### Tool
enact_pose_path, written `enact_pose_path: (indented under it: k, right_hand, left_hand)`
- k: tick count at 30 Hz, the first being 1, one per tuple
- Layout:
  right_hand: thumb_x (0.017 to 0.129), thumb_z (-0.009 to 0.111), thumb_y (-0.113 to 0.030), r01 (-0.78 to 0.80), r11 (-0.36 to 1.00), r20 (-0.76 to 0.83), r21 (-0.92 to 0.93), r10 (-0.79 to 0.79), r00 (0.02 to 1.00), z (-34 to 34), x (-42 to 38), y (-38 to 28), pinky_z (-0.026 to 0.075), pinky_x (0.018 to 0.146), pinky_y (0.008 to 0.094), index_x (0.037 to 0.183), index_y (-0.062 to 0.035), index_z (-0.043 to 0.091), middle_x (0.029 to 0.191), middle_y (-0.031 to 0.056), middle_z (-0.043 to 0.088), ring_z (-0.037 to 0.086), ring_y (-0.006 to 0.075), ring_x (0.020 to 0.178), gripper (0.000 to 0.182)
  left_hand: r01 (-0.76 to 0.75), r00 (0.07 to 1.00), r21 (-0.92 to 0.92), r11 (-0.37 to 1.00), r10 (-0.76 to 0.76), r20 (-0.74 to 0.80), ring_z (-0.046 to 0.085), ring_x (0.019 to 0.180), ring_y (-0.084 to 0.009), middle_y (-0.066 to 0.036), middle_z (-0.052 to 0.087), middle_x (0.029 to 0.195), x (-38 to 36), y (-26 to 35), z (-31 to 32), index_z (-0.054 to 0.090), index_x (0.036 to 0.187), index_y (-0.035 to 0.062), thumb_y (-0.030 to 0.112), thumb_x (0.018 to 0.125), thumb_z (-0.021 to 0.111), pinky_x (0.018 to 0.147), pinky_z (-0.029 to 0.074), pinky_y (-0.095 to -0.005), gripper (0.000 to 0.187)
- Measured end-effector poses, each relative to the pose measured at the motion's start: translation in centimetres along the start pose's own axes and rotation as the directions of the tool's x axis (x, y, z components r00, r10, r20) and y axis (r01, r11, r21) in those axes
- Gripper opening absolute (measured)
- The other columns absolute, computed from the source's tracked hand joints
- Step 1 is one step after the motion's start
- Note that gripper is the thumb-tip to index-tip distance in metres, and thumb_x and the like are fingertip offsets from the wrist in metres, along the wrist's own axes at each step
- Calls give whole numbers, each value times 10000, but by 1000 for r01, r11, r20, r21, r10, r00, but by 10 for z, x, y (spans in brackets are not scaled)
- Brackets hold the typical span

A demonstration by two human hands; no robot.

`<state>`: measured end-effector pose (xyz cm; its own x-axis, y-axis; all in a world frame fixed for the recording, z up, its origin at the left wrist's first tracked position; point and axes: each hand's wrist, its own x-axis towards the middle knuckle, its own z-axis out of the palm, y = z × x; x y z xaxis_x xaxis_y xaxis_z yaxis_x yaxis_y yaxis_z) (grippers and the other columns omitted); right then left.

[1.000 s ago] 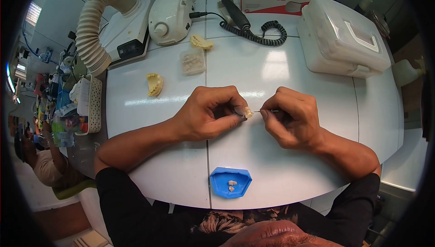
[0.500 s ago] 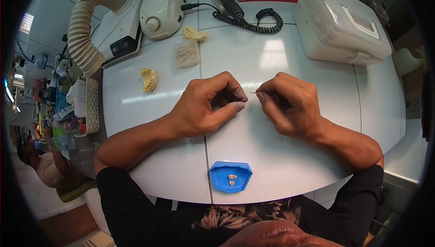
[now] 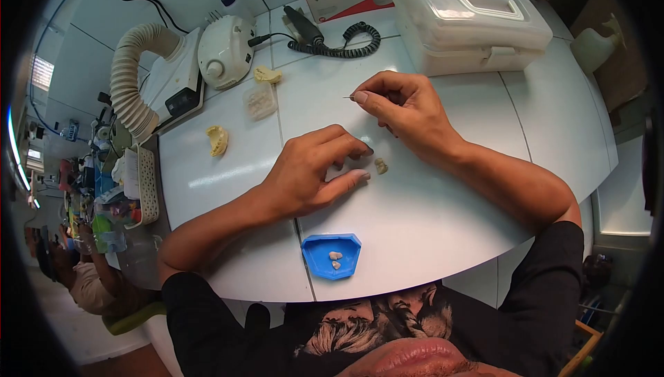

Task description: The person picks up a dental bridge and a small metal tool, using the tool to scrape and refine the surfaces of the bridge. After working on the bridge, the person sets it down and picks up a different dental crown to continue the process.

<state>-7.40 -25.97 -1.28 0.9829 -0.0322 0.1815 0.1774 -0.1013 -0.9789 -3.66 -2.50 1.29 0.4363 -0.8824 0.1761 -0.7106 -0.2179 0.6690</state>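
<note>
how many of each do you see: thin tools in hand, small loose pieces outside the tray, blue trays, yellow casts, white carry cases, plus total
Thin tool in the right hand: 1
Small loose piece beside the left hand: 1
Blue tray: 1
Yellow casts: 2
White carry case: 1
Total: 6

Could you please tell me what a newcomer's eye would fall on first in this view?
Probably the bright blue tray near the wearer's edge of the white table, with two small pieces in it. Next, perhaps, the right hand pinching a thin tool, and the left hand, open beside a small tan piece. The ribbed hose arching at the upper left also stands out.
</note>
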Motion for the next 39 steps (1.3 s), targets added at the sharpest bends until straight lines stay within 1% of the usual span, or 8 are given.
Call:
enact_pose_path:
  k: [5,11,20,22,29,32,35,39]
  right_hand:
    - [1035,778,-251,-185,963,50,198,179,983,-9,2,-6,484,612,257,1169,17,804,888,29,724,603,84,769,301]
    - [1040,774,-242,-178,970,72,164,168,983,-10,4,-5,492,617,258,1167,7,802,884,21,706,609,81,778,280]
    - [1081,638,-175,-252,914,168,318,207,964,-17,1,-15,564,666,260,1249,-14,742,938,28,700,683,100,827,255]
    - [1067,603,-115,-273,922,213,275,218,952,-22,3,-9,568,680,260,1278,-4,710,993,50,716,691,105,854,262]
    - [1023,697,-43,-85,971,162,225,48,986,-11,-3,-6,563,744,245,1330,12,708,1138,91,736,707,100,968,312]
    - [1041,719,-34,-252,949,206,190,213,955,-16,-6,-17,557,745,242,1307,3,741,1179,94,731,700,93,963,269]
    - [1067,713,-52,-208,959,189,193,171,967,-16,-10,-16,551,745,239,1252,-1,780,1151,91,730,692,89,912,203]
    - [1055,718,-24,48,997,155,66,-57,986,-15,-7,-3,550,733,247,1209,7,800,1065,91,728,686,96,853,177]
  left_hand:
    - [55,997,100,993,-61,57,750,865,-258,-100,687,1005,14,21,8,744,1154,60,171,931,847,712,612,-376,269]
    - [43,998,4,999,-43,56,710,782,-166,-61,705,1002,18,5,10,740,1092,55,39,923,850,692,570,-293,203]
    - [263,938,-425,866,-333,-98,786,986,-138,-97,810,1027,10,-28,-2,697,1084,-24,-5,986,797,873,627,-281,142]
    - [276,945,-387,880,-322,-59,785,997,-144,-101,809,1036,9,-29,-5,691,1097,-27,-24,993,777,890,628,-290,135]
    - [250,951,-421,872,-303,-61,784,992,-154,-115,803,1054,9,-30,-6,687,1110,-35,-76,975,742,895,637,-296,151]
    - [228,956,-423,877,-284,-75,784,984,-154,-110,800,1043,9,-32,-6,693,1110,-31,-77,964,750,884,637,-292,164]
    - [219,956,-439,872,-281,-82,783,965,-151,-105,798,1029,8,-35,-5,702,1101,-26,-67,956,766,860,635,-284,164]
    - [201,960,-398,895,-260,-99,752,856,-106,-77,793,991,8,-34,-5,722,1080,-14,-34,942,810,740,597,-248,165]
